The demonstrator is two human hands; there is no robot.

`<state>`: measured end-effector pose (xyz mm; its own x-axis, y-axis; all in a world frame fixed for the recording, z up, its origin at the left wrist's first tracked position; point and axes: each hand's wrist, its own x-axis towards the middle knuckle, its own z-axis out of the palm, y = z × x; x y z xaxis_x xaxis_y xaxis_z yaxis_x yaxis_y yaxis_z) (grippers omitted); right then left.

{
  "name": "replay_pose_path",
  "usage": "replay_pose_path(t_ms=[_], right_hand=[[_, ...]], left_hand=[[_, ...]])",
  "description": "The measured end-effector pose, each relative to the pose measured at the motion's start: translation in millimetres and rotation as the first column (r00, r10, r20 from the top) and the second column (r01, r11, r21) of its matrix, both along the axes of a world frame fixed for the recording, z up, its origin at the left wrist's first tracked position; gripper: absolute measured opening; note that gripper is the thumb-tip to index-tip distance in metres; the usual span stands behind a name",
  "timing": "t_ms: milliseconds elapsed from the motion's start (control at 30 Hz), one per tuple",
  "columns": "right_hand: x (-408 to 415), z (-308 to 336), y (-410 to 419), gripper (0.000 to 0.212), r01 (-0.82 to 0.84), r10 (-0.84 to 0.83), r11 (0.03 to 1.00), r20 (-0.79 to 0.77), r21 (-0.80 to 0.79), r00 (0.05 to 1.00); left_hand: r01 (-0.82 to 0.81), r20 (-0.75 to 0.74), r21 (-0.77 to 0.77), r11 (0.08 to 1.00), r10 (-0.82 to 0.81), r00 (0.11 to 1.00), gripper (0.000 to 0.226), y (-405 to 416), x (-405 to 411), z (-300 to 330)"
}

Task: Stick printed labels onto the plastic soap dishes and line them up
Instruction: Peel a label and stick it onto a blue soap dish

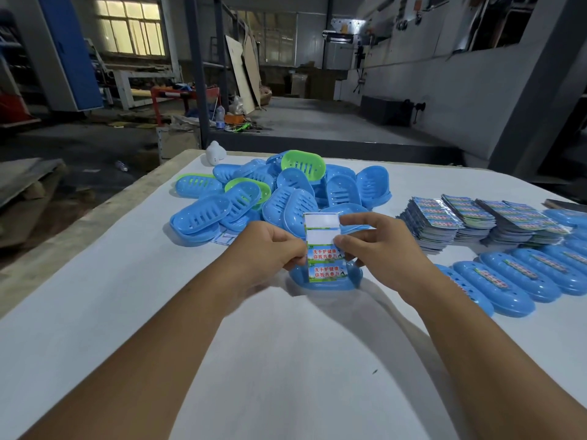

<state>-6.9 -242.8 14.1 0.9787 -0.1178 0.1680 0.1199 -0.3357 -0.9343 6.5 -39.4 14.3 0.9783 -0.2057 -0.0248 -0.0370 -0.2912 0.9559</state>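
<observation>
Head view: both hands are working over a white-covered table (95, 312), just above a single blue oval plastic soap dish (327, 282) lying upside down
Label sheet: a narrow printed strip of stickers (323, 246) is being held upright between the hands, its top two slots already blank white, two printed labels remaining
Left hand (270, 249): is pinching the strip's left edge, likely steadying it for peeling
Right hand (374, 246): is pinching the strip's right edge, probably lifting the next label
Unlabelled pile: blue and green slotted plastic dishes (263, 195) are heaped just beyond the hands, within reach
Finished row: labelled blue dishes (527, 277) are lying side by side at right
Spare sheets: stacks of printed label sheets (476, 220) are sitting behind that row
Hidden: whether a label corner is already lifting is impossible to tell; the row is running out of frame at the right edge
</observation>
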Motion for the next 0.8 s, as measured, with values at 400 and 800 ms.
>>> replay_pose_path(t_ms=[400, 800], right_hand=[[-2, -6, 3, 0.026, 0.008, 0.019, 0.964, 0.098, -0.267, 0.995], [-6, -5, 7, 0.027, -0.130, 0.150, 0.932, 0.034, -0.338, 0.988]], left_hand=[[0.076, 0.071, -0.060, 0.995, -0.072, 0.995, 0.009, -1, 3, -7], [0.053, 0.139, -0.053, 0.997, -0.045, 0.989, 0.009, -7, 5, -13]])
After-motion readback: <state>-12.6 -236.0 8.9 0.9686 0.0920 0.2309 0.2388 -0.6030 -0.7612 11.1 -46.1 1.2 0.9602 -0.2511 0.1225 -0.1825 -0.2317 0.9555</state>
